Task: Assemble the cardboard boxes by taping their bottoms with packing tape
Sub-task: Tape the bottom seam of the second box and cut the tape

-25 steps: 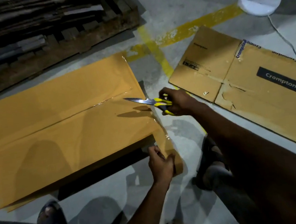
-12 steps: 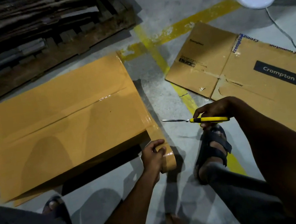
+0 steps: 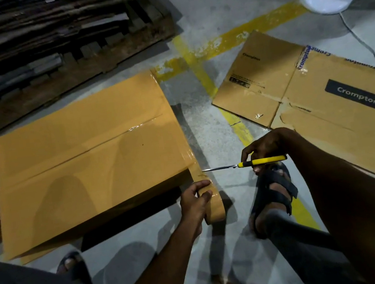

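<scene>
My left grip (image 3: 195, 200) curls round the tape roll (image 3: 215, 207), just off the near right corner of the cardboard box (image 3: 88, 159). My right grip (image 3: 264, 147) holds the scissors (image 3: 261, 161), blade tips at the tape strip (image 3: 198, 173) that runs off that edge. There is bare floor (image 3: 203, 127) to the right, then a flattened carton (image 3: 319, 100).

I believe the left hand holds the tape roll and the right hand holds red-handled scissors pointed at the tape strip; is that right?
Not quite: the head view shows the scissors have yellow handles, not red. The left hand does hold the tape roll, and the right hand points the scissors at the tape strip.
</scene>
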A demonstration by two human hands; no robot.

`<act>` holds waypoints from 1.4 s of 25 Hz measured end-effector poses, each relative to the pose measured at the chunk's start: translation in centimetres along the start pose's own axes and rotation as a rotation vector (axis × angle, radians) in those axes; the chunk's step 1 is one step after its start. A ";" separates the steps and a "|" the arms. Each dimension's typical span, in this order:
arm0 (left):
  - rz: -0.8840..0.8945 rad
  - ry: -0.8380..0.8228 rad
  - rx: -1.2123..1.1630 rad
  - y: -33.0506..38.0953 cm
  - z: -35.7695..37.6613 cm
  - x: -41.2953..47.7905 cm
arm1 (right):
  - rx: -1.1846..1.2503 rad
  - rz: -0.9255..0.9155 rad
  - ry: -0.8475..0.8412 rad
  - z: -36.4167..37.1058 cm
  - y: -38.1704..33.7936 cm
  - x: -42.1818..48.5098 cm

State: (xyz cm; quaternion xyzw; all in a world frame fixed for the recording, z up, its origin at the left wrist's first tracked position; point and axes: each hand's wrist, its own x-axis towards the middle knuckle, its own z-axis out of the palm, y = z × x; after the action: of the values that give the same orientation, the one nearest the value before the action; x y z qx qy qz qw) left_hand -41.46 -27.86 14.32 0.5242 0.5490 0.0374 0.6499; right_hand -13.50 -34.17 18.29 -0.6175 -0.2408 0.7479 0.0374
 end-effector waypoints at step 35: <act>-0.068 -0.056 -0.100 0.5 0.0 -0.6 | -0.262 0.067 0.172 0.0 -1.3 3.3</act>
State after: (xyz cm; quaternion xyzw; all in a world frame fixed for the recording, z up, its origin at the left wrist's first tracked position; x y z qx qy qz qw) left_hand -41.43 -28.04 15.04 0.4732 0.5455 0.0282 0.6912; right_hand -14.58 -31.84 15.82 -0.6867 -0.3113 0.6552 -0.0481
